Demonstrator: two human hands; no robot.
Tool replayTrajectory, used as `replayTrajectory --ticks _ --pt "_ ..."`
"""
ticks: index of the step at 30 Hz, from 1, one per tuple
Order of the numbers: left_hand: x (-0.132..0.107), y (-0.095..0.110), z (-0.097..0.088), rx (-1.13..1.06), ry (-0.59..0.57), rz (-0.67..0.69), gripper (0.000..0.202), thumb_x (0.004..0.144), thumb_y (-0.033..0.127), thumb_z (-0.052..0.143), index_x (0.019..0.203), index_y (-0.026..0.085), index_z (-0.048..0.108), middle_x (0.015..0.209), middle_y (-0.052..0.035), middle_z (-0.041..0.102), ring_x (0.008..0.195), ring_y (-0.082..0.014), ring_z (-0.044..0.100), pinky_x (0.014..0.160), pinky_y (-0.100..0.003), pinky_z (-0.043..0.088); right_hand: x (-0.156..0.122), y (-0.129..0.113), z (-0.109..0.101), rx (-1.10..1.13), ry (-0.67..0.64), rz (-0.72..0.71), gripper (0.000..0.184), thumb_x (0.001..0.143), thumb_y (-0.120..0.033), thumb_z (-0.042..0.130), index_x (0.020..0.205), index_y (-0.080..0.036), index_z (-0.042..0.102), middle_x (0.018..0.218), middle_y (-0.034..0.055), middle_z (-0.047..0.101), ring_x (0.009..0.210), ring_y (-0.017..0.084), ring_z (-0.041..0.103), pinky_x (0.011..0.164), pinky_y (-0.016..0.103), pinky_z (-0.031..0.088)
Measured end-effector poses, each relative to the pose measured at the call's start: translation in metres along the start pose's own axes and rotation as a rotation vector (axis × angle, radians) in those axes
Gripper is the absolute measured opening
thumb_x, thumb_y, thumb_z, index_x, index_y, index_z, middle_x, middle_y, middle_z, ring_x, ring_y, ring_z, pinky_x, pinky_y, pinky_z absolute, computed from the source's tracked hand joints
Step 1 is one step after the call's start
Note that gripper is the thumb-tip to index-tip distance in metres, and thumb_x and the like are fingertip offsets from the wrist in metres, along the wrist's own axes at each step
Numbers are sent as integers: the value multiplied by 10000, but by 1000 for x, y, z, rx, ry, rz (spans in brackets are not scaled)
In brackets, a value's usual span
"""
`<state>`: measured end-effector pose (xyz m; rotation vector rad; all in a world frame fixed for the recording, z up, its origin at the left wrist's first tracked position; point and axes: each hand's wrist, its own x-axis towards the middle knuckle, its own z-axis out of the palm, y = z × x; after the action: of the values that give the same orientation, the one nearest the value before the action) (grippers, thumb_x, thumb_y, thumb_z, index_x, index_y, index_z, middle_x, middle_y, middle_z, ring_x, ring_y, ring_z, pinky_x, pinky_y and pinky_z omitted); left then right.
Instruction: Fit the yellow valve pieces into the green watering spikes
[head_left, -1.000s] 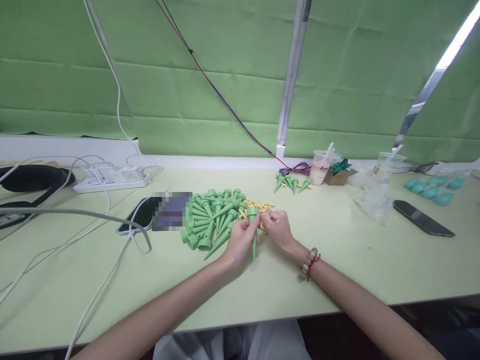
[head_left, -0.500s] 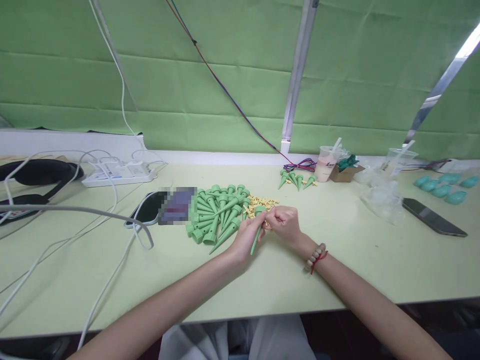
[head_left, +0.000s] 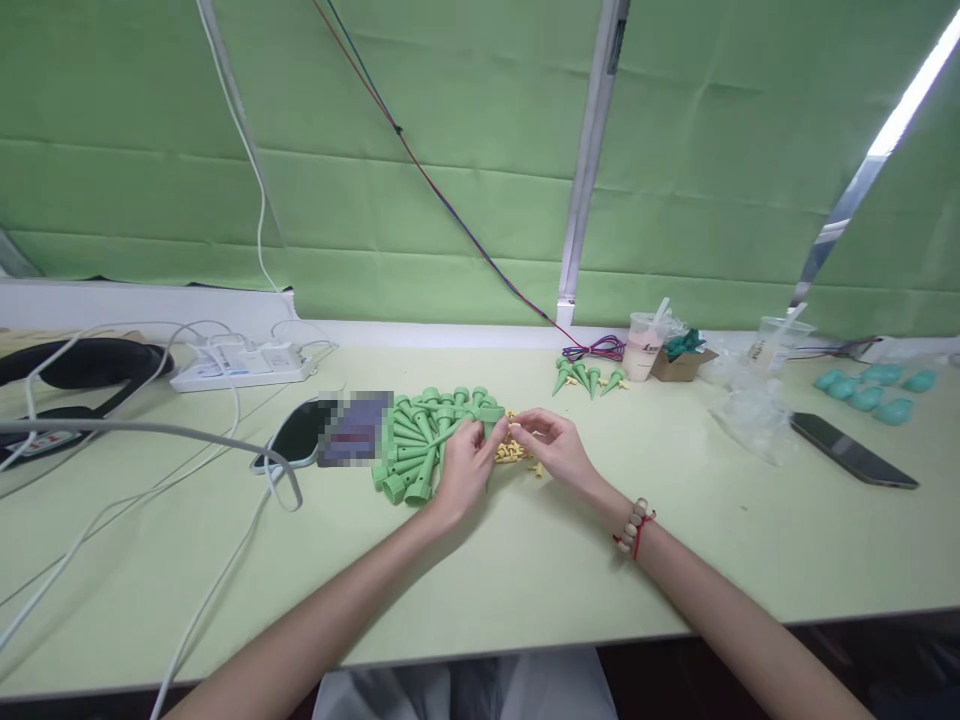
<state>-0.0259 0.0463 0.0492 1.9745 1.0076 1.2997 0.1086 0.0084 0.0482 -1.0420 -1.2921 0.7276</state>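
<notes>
My left hand (head_left: 466,462) is closed around a green plastic spike (head_left: 491,413), its wide capped end showing above the thumb and most of the shaft hidden. Close against it, my right hand (head_left: 553,445) pinches a small yellow plastic piece (head_left: 511,417) by the spike's head; the fingers partly cover it. Under and between both hands lies a heap of little yellow pieces (head_left: 512,453), one of them (head_left: 537,469) a bit apart. Just left of my left hand is a pile of green spikes (head_left: 409,455), hollow ends mostly facing outward.
Several green spikes with yellow pieces (head_left: 592,378) lie farther back, near a drink cup (head_left: 643,347) and small cardboard box (head_left: 675,366). A plastic bag (head_left: 750,415), dark phone (head_left: 853,450) and teal egg-shaped items (head_left: 866,398) are rightward. Left are another phone (head_left: 304,435), cables and a power strip (head_left: 244,367).
The spike in my left hand has turned and shifted left, its shaft now mostly hidden. My right hand has gone from a fist at the spike's head to a fingertip pinch.
</notes>
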Motion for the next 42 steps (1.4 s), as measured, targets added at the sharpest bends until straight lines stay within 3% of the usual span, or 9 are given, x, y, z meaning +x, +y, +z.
replayTrajectory --ticks 9,16,19,21,26,35,40,42 --pt "-4 0 2 21 -76 -83 445 800 510 443 532 199 272 544 37 311 534 -116 319 517 -256 253 -2 5 -1 -132 -28 -122 233 740 -370 607 658 -191 481 655 -3 542 624 134 545 609 270 457" --pt "-1 2 5 -39 -120 -185 453 800 529 426 517 200 294 495 44 299 488 -107 314 496 -255 247 -3 2 -4 -448 22 -371 163 788 -249 554 636 -200 522 678 22 546 699 160 516 678 292 422" --pt "3 -1 3 26 -73 -106 448 803 503 439 519 202 267 508 39 300 502 -112 317 499 -255 253 -3 3 -2 -343 60 -255 124 768 -312 596 762 -189 595 793 46 612 727 159 558 642 274 449" --pt "5 -3 1 119 -43 -29 446 806 486 447 519 201 257 531 31 318 526 -121 337 517 -259 272 -3 5 0 -241 63 -136 215 761 -372 599 846 -176 625 867 66 646 749 165 588 603 261 466" --pt "7 -8 -1 298 -28 123 442 811 438 466 503 202 254 545 24 326 562 -136 372 559 -270 305 -1 13 0 -141 54 -1 259 746 -395 603 809 -154 671 806 73 691 776 188 631 654 276 494" --pt "4 -9 4 251 -41 62 465 813 476 445 513 206 214 533 30 295 537 -132 340 529 -272 284 -2 13 -2 -225 59 -55 213 755 -359 593 783 -159 660 780 59 675 640 153 607 533 245 464" --pt "4 -11 5 226 -54 42 464 813 486 442 518 204 223 538 30 303 537 -129 343 530 -273 280 -5 8 -3 -367 93 -249 111 751 -283 605 706 -186 635 797 53 636 764 170 596 599 261 477" --pt "4 -12 5 230 -52 43 466 812 491 441 516 203 226 535 30 303 539 -129 345 531 -271 280 -6 7 -3 -374 95 -265 112 746 -283 610 691 -187 631 814 60 635 783 175 594 599 265 480"
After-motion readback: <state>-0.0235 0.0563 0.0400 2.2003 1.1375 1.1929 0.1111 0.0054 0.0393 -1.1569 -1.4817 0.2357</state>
